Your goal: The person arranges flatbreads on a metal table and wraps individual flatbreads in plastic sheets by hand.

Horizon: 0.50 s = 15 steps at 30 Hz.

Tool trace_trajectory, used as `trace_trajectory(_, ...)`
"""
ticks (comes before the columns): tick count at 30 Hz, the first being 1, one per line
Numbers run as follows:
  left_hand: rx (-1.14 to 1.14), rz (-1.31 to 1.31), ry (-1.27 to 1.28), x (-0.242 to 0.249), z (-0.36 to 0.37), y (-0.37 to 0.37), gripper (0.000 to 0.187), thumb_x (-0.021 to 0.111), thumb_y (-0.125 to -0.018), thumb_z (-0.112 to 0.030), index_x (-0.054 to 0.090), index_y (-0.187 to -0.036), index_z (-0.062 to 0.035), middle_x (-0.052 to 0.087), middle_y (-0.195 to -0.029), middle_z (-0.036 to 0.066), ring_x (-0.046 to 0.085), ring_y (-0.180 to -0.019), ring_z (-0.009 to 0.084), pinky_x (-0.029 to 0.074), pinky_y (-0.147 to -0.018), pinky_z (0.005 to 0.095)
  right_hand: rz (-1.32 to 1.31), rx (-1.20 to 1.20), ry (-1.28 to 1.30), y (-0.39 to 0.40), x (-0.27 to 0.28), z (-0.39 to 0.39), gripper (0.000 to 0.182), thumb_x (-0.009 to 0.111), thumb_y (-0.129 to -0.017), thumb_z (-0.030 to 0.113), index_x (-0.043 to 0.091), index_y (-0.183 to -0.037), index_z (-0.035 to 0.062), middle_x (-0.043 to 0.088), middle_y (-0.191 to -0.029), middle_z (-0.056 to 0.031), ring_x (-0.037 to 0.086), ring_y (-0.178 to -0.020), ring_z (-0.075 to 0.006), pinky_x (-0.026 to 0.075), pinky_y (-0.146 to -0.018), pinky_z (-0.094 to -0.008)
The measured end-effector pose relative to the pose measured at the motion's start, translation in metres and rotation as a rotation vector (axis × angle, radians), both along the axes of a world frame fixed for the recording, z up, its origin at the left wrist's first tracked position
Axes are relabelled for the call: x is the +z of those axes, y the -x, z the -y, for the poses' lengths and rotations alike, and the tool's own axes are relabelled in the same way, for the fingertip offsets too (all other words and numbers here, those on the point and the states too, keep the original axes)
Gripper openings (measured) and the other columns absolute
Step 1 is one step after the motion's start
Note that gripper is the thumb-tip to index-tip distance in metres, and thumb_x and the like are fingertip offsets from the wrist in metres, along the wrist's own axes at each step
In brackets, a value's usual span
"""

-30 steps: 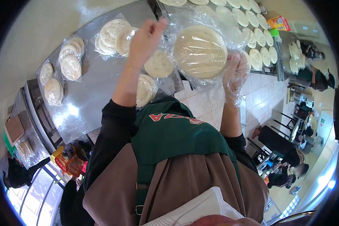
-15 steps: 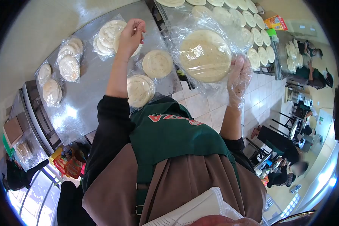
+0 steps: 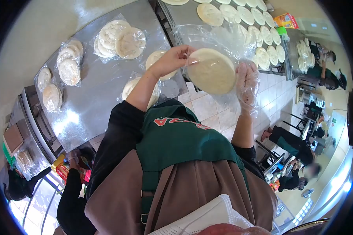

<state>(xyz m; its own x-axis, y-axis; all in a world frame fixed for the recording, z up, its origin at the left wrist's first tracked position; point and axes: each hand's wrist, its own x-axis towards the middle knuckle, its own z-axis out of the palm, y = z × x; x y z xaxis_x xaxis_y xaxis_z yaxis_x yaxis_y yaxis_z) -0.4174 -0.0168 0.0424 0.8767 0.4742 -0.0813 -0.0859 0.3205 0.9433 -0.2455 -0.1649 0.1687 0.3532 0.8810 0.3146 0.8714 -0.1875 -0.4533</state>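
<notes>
In front of my apron, a round flatbread (image 3: 212, 72) hangs in a clear plastic bag (image 3: 198, 34) between my hands. My bare left hand (image 3: 172, 60) pinches the bag at the bread's left edge. My right hand (image 3: 247, 84), in a clear plastic glove, is closed on the bag at the bread's right side; its fingertips are partly hidden by the plastic. Below my left forearm lies a bagged flatbread stack (image 3: 131, 92), partly covered by the arm. Another bagged flatbread (image 3: 155, 58) sits just behind my left wrist.
The metal table (image 3: 94, 100) at left carries more bagged flatbreads (image 3: 70, 70). Unbagged flatbreads stand in rows on a second table (image 3: 184, 15) at the top right. A dark-sleeved arm (image 3: 68, 196) reaches in at lower left. Several people work on the right.
My left hand has moved right from above a bagged stack on the metal table to the bag's left side. The flatbread has tilted. A dark-sleeved arm has come in at lower left.
</notes>
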Motion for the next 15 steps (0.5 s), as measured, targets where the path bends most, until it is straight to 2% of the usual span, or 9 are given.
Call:
trace_trajectory(3, -0.079, -0.012, 0.065, -0.007, 0.016, -0.008, 0.035, 0.065, -0.086, -0.017, 0.055, -0.116, -0.002, 0.062, -0.107, 0.003, 0.058, -0.096, 0.0101, 0.046, -0.085, 0.0255, -0.005, -0.116, 0.051, -0.009, -0.02, 0.009, 0.024, 0.05, -0.093, 0.014, 0.06, -0.078, -0.0014, 0.06, -0.079, -0.0158, 0.056, -0.076, -0.0327, 0.045, -0.079, -0.0381)
trace_trajectory(5, -0.131, -0.03, 0.085, -0.016, 0.021, -0.011, 0.037, 0.065, -0.086, -0.017, 0.054, -0.118, -0.0016, 0.062, -0.109, 0.004, 0.058, -0.096, 0.011, 0.046, -0.085, 0.026, 0.213, -0.207, -0.075, -0.026, -0.036, 0.017, 0.026, 0.049, -0.093, 0.014, 0.06, -0.074, 0.0, 0.061, -0.074, -0.0153, 0.058, -0.078, -0.0335, 0.042, -0.09, -0.0377)
trace_trajectory(8, 0.003, 0.014, 0.202, -0.026, 0.016, -0.015, 0.036, 0.064, -0.087, -0.017, 0.054, -0.118, -0.0023, 0.061, -0.111, 0.006, 0.059, -0.094, 0.0122, 0.046, -0.085, 0.0253, 0.063, -0.262, 0.038, -0.048, -0.023, 0.027, 0.029, 0.047, -0.094, 0.015, 0.06, -0.072, 0.0004, 0.061, -0.072, -0.0159, 0.059, -0.076, -0.0347, 0.043, -0.089, -0.0383)
trace_trajectory(9, 0.165, 0.054, 0.313, -0.027, 0.011, -0.015, 0.035, 0.063, -0.087, -0.017, 0.054, -0.118, -0.0029, 0.061, -0.112, 0.006, 0.059, -0.095, 0.0121, 0.047, -0.084, 0.0264, 0.128, -0.274, 0.012, -0.058, -0.028, 0.035, 0.031, 0.045, -0.095, 0.015, 0.059, -0.071, -0.0001, 0.06, -0.075, -0.0171, 0.058, -0.072, -0.034, 0.046, -0.078, -0.0392)
trace_trajectory(10, 0.328, 0.093, 0.425, -0.03, 0.005, -0.016, 0.034, 0.062, -0.088, -0.016, 0.054, -0.118, -0.0034, 0.06, -0.113, 0.007, 0.06, -0.096, 0.012, 0.048, -0.084, 0.0274, 0.126, -0.281, 0.012, -0.069, -0.029, 0.043, 0.031, 0.045, -0.095, 0.015, 0.059, -0.071, -0.0001, 0.06, -0.075, -0.0171, 0.058, -0.072, -0.034, 0.046, -0.078, -0.0392)
trace_trajectory(11, 0.321, 0.089, 0.424, -0.032, -0.005, -0.017, 0.034, 0.062, -0.088, -0.016, 0.054, -0.118, -0.0034, 0.06, -0.113, 0.007, 0.06, -0.096, 0.012, 0.048, -0.084, 0.0274, 0.123, -0.32, 0.024, -0.08, -0.03, 0.052, 0.031, 0.044, -0.095, 0.016, 0.059, -0.074, -0.0005, 0.059, -0.077, -0.0166, 0.057, -0.072, -0.0318, 0.045, -0.074, -0.0385)
trace_trajectory(13, 0.653, 0.028, 0.137, -0.041, -0.034, -0.025, 0.03, 0.062, -0.087, -0.015, 0.055, -0.116, -0.0083, 0.062, -0.107, 0.004, 0.061, -0.091, 0.0152, 0.05, -0.075, 0.0266, 0.109, -0.379, 0.027, -0.087, -0.022, 0.062, 0.032, 0.043, -0.096, 0.018, 0.059, -0.077, -0.0016, 0.058, -0.077, -0.0156, 0.056, -0.072, -0.0268, 0.043, -0.068, -0.0369)
trace_trajectory(14, 0.645, 0.025, 0.136, -0.047, -0.049, -0.032, 0.03, 0.062, -0.087, -0.015, 0.055, -0.116, -0.0083, 0.062, -0.107, 0.004, 0.061, -0.091, 0.0152, 0.05, -0.075, 0.0266, 0.106, -0.387, 0.028, -0.089, -0.018, 0.065, 0.032, 0.043, -0.096, 0.018, 0.059, -0.077, -0.0016, 0.058, -0.077, -0.0156, 0.056, -0.072, -0.0268, 0.043, -0.068, -0.0369)
trace_trajectory(15, 0.753, -0.092, -0.206, -0.057, -0.064, -0.041, 0.032, 0.062, -0.086, -0.017, 0.055, -0.117, -0.0128, 0.061, -0.111, 0.004, 0.06, -0.097, 0.02, 0.049, -0.079, 0.0339, 0.081, -0.434, 0.018, -0.093, -0.014, 0.069, 0.033, 0.043, -0.096, 0.019, 0.059, -0.077, -0.0018, 0.058, -0.077, -0.0151, 0.056, -0.071, -0.026, 0.043, -0.068, -0.0364)
